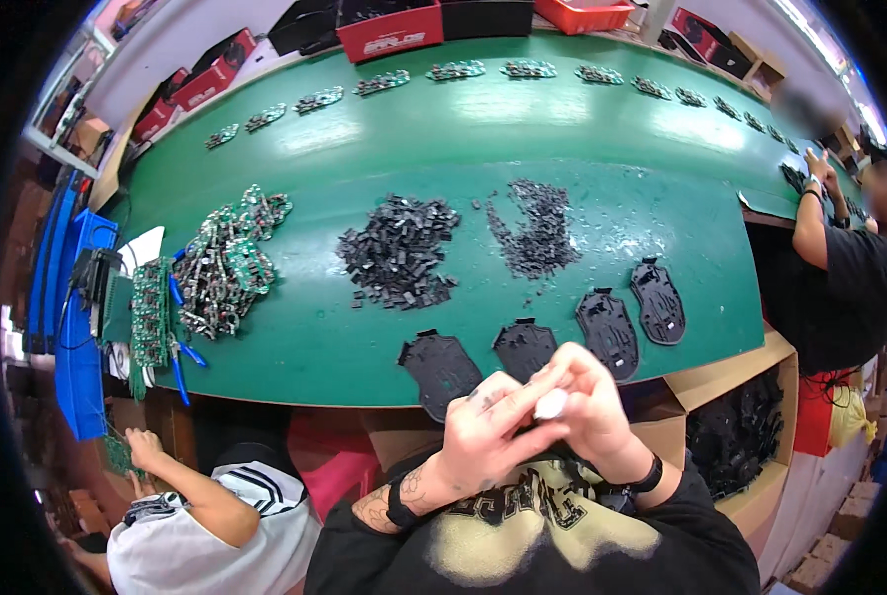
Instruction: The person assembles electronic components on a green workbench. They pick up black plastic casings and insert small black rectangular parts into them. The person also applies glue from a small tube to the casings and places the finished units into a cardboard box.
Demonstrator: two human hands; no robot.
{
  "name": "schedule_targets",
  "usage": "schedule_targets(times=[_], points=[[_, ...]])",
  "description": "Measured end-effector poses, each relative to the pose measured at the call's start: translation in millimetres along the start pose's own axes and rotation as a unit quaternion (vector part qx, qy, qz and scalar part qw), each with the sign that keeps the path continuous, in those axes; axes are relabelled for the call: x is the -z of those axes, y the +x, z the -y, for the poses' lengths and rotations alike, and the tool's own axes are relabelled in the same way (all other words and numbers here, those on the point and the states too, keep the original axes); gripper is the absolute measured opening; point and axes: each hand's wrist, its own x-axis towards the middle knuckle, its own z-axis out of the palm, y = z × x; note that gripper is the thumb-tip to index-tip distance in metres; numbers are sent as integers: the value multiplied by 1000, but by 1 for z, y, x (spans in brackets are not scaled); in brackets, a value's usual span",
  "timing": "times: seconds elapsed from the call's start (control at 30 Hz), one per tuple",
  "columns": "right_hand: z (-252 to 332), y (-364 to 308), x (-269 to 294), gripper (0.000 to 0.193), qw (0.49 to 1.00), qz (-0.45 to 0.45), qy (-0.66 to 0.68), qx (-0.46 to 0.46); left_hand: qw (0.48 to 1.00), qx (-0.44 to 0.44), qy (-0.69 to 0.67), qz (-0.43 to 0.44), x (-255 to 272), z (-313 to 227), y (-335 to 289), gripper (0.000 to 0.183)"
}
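Observation:
My left hand (485, 428) and my right hand (594, 409) meet in front of my chest, just past the near edge of the green table. Both have their fingers bent and pinched together. A small white object (551, 404) with a rounded face shows at the fingers of my right hand; its kind is not clear. Whatever the left fingers pinch is hidden. Beyond the hands lie black plastic shells shaped like computer mouse bases: one (441, 369) at left, one (525, 347) partly behind my fingers, and two (608, 332) (658, 303) to the right.
On the green table (314, 367) are a heap of small black parts (399, 250), a looser pile (537, 230), and piled circuit boards (227, 260) beside blue-handled pliers (181, 365). A row of boards (455, 69) runs along the back. Co-workers sit left (205, 526) and right (850, 268). A carton (787, 397) holds black parts.

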Motion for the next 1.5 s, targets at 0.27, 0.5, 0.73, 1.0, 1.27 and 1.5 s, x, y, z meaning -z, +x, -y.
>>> schedule_targets(times=[0.27, 0.5, 0.73, 1.0, 1.27, 1.5], points=[[11, 43, -34, 12, 900, 84, -417, 93, 973, 89, 96, -188, 69, 13, -22, 16], [75, 90, 0, 14, 637, 38, -759, 131, 914, 199, 245, -254, 134, 77, -53, 18], [54, 97, 21, 12, 635, 67, -760, 119, 893, 224, 297, -253, 132, 78, -49, 26], [70, 79, -13, 6, 756, 15, -649, 82, 870, -82, 417, -251, 106, 57, -78, 15], [24, 44, -29, 10, 967, 48, -234, -85, 930, 186, 315, -35, 68, 56, -17, 33], [5, 39, -21, 13, 887, 87, -449, 59, 922, 314, -174, -146, 71, 55, -21, 34]])
